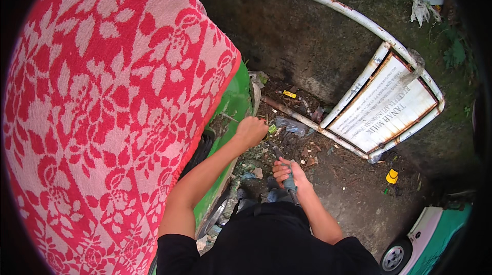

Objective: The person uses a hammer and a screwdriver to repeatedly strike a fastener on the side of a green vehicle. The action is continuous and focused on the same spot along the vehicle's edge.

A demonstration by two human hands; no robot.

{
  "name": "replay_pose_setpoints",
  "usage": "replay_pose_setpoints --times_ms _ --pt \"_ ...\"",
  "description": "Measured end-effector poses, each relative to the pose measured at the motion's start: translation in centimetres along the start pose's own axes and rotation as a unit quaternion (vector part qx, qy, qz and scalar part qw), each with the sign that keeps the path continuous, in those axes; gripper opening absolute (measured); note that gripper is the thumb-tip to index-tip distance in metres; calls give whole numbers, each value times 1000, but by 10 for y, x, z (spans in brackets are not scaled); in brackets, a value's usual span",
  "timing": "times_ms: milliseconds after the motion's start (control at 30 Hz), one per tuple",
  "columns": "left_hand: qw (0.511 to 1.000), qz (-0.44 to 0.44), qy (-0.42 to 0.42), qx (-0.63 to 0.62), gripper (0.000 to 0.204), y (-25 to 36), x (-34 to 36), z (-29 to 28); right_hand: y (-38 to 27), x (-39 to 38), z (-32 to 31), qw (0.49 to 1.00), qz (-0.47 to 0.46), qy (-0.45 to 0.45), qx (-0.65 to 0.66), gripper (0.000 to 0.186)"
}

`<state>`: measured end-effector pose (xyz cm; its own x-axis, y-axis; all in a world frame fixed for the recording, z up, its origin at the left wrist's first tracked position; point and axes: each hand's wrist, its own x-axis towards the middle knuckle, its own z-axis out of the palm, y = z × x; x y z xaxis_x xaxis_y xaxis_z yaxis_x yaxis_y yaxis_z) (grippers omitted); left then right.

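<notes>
My left hand (251,132) is closed in a fist beside the green car body (237,94) on my left. A thin metal rod (228,117) runs from the fist toward the green panel; whether its tip touches the panel is unclear. Lower and to the right, my right hand (293,173) is wrapped round a grey-blue handheld tool (290,183). The tool's narrow dark end points up and away from me, and its lower end trails toward my waist. Its exact kind does not show. A red and pink floral blanket (118,96) covers most of the car.
A rusty white tubular frame with a sign panel (384,103) leans against the mossy wall (287,34) ahead. Litter and a clear plastic bag (292,126) lie on the ground, with a yellow scrap (392,176) farther right. Another vehicle (430,239) stands at the lower right.
</notes>
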<state>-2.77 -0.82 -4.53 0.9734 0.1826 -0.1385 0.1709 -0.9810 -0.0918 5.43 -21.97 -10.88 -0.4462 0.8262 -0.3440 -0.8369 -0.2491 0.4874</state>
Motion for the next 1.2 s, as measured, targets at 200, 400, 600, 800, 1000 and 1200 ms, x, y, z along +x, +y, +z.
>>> replay_pose_setpoints --times_ms 200,400,600,800,1000,1200 --pt "1000 2 -5 11 4 -1 -2 8 -17 0 -26 976 -166 121 73 32" --pt "1000 -2 -14 10 5 -1 -6 10 -5 -5 6 999 -39 -2 9 29" --pt "1000 -9 -22 0 6 1 -1 1 -16 2 -17 981 -149 103 67 31" --pt "1000 -17 -14 -9 5 -2 0 3 -1 -3 -8 990 -129 34 37 30" --pt "1000 -8 1 4 5 -1 -4 8 -5 -2 12 995 -52 59 63 34" --pt "1000 -14 -8 8 5 2 1 1 -30 -22 -4 973 -192 126 6 29"
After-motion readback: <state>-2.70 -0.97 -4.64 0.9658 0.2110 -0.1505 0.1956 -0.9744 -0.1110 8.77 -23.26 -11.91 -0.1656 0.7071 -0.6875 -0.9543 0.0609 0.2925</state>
